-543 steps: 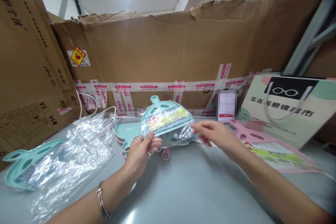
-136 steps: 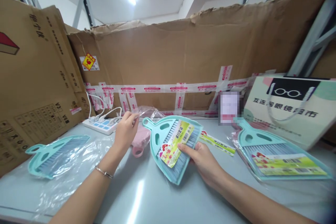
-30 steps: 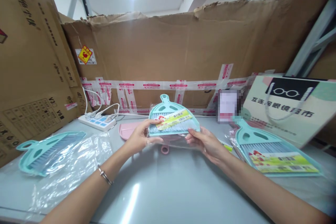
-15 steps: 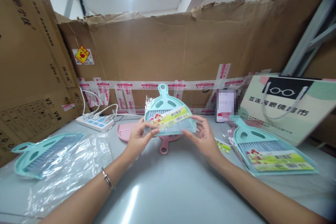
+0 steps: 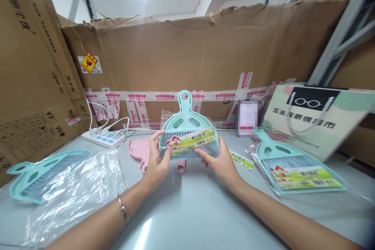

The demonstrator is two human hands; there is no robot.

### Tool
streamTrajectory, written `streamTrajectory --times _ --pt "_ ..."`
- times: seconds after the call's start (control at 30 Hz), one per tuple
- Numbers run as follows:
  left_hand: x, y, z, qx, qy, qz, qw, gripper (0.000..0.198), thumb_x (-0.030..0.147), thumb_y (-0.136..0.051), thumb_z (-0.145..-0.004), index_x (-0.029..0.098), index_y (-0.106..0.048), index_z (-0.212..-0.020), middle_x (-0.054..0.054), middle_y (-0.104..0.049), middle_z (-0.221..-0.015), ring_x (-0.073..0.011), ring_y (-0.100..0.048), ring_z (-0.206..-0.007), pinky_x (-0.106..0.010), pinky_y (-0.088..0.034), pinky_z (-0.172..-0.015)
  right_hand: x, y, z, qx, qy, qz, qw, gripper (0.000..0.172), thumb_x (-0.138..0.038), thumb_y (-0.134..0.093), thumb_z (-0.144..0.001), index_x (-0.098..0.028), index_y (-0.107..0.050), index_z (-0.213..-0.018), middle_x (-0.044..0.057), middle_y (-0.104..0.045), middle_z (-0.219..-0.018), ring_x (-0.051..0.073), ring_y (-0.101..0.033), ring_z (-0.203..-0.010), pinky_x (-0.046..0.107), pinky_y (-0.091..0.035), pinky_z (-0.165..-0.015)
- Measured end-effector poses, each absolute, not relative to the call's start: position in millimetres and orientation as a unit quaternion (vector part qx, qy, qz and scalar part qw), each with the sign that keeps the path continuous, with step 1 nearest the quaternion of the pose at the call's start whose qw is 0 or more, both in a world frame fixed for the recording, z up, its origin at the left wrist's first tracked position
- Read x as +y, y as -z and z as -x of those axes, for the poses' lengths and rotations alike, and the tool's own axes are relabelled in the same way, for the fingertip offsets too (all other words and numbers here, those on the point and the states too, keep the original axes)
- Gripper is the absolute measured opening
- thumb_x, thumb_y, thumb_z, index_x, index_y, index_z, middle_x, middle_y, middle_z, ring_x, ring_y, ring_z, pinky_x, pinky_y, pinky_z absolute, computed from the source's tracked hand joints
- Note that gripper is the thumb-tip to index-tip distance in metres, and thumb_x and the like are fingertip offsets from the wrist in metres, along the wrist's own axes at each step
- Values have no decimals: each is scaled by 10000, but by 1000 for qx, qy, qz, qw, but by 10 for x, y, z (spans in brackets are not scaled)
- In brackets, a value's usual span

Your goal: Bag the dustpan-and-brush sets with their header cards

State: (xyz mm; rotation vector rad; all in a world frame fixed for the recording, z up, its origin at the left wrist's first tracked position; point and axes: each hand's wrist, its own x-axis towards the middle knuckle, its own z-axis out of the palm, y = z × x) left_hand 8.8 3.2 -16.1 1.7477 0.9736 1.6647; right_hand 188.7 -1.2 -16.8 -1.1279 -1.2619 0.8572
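Between my two hands is a teal dustpan and brush set (image 5: 187, 119), held upright in clear plastic with its handle up. A green and yellow label (image 5: 190, 141) lies across its bristles. My left hand (image 5: 159, 154) grips the lower left edge, thumb on the front. At the lower right, my right hand (image 5: 218, 160) presses its thumb near the label's lower edge, fingers behind. Behind the set, a pink dustpan (image 5: 139, 150) lies on the table, partly covered, and a pink handle (image 5: 181, 166) shows below. Another label card (image 5: 241, 160) lies right of my right hand.
On the left, a teal set (image 5: 49, 175) lies beside a crumpled clear bag (image 5: 84, 187). Bagged teal sets (image 5: 293, 164) lie on the right before a paper bag (image 5: 316, 121). A power strip (image 5: 104, 138) and a large cardboard box (image 5: 175, 54) stand behind.
The held dustpan set has come closer and tilted more upright. My right hand has shifted lower along its edge, and more of the loose label card shows.
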Motion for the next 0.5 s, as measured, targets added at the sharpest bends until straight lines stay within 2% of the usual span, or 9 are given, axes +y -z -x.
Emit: streamTrajectory --times 0.1,0.23,0.4,0.5 --pt "45 186 -98 371 -632 -643 224 354 201 -449 -842 243 -339 -1176 -74 -432 -1177 -185 -436 -1125 -377 -358 -968 -25 187 -1868 -543 -379 462 590 375 -479 -612 -696 -226 -399 -873 -56 -570 -661 85 -488 -368 221 -390 -340" --pt "102 187 -69 373 -643 -638 201 352 242 -486 -839 237 -353 -1165 -69 -472 -1113 -178 -489 -1057 -360 -401 -929 -49 214 -1866 -552 -379 433 604 311 -494 -507 -779 -220 -409 -887 -66 -529 -589 91 -500 -378 218 -396 -352" --pt "87 146 -42 336 -620 -655 271 315 296 -408 -881 252 -331 -1184 -79 -502 -1123 -170 -536 -1017 -341 -469 -853 -51 31 -1947 -564 -352 447 598 327 -524 -459 -797 -210 -445 -888 -73 -493 -511 86 -466 -345 206 -365 -340" --pt "33 100 -25 320 -579 -670 337 363 337 -392 -884 273 -273 -1220 -94 -485 -1180 -149 -616 -856 -324 -530 -725 -61 -233 -2194 -561 -313 476 600 357 -543 -516 -749 -208 -494 -870 -60 -505 -524 80 -450 -336 203 -345 -329"
